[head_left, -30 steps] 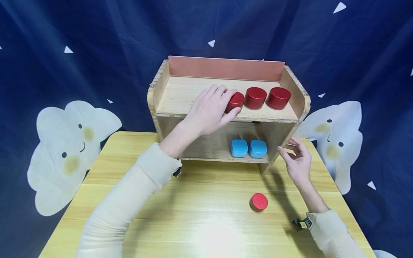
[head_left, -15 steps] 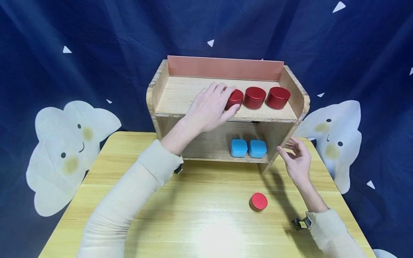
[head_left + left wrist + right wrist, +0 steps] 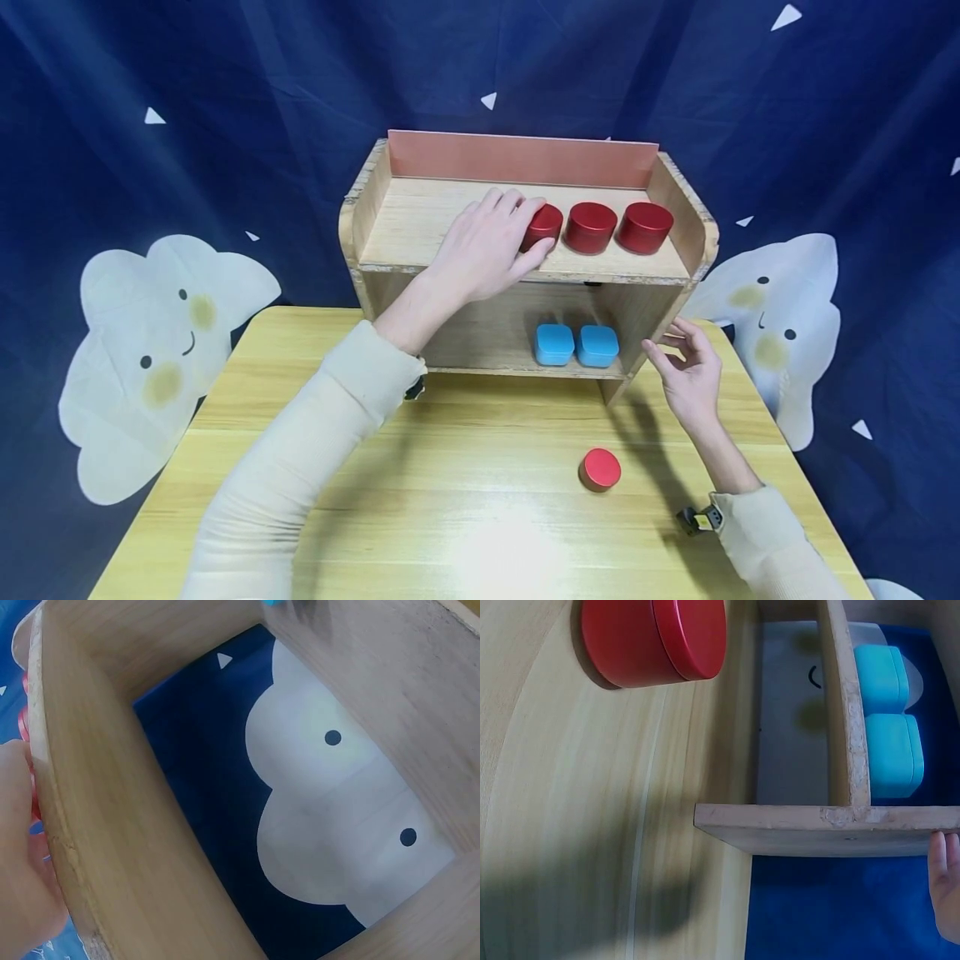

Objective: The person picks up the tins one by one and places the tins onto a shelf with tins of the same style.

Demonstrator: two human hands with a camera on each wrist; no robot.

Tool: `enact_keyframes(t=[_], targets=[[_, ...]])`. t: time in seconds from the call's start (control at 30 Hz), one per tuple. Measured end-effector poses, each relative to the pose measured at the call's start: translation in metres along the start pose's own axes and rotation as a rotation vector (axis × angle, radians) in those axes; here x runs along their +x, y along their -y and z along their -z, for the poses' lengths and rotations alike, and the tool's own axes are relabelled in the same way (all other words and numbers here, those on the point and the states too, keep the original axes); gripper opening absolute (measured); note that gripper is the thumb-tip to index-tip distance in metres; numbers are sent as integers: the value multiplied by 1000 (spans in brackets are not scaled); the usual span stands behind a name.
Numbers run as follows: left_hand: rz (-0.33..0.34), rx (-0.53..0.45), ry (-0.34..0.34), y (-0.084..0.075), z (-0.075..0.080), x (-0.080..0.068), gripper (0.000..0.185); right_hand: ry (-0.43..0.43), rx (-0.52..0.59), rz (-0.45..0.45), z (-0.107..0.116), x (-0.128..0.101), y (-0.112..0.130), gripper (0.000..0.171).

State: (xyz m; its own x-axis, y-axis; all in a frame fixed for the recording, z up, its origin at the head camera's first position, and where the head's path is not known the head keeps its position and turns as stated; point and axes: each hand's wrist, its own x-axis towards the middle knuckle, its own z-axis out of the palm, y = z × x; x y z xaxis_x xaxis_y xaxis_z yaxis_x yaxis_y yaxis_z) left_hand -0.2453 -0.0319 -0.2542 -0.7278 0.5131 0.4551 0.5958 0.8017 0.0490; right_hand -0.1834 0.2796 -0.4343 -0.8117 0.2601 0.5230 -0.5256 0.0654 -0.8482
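My left hand (image 3: 486, 250) grips the leftmost red round tin (image 3: 545, 223) on the top board of a small wooden shelf (image 3: 427, 204). Its thumb lies along the tin's front, and the fingers reach over the far side. To the right of that tin stand two more red tins, a middle one (image 3: 591, 228) and an end one (image 3: 646, 227). The right hand (image 3: 692, 372) is at the shelf's right side panel, fingers loosely bent; its fingertips (image 3: 937, 847) meet the panel's edge in the right wrist view. In the left wrist view only part of my left hand (image 3: 26, 885) shows.
Two blue square boxes, a left one (image 3: 554, 345) and a right one (image 3: 597, 347), sit side by side on the lower board. Another red tin (image 3: 600, 469) stands on the wooden table (image 3: 480, 442) before the shelf. A dark blue curtain (image 3: 300, 100) hangs behind.
My left hand has pushed the leftmost red tin slightly back, level with the other two. The right hand has stayed at the side panel.
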Motion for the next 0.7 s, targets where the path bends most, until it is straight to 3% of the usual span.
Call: enact_keyframes(t=[0.23, 0.7], targets=[[-22, -1, -66, 3, 1, -11, 65, -4, -14, -11, -1, -1, 1, 46], [-187, 65, -239, -12, 2, -45, 68, -9, -17, 6, -1, 0, 1, 46]])
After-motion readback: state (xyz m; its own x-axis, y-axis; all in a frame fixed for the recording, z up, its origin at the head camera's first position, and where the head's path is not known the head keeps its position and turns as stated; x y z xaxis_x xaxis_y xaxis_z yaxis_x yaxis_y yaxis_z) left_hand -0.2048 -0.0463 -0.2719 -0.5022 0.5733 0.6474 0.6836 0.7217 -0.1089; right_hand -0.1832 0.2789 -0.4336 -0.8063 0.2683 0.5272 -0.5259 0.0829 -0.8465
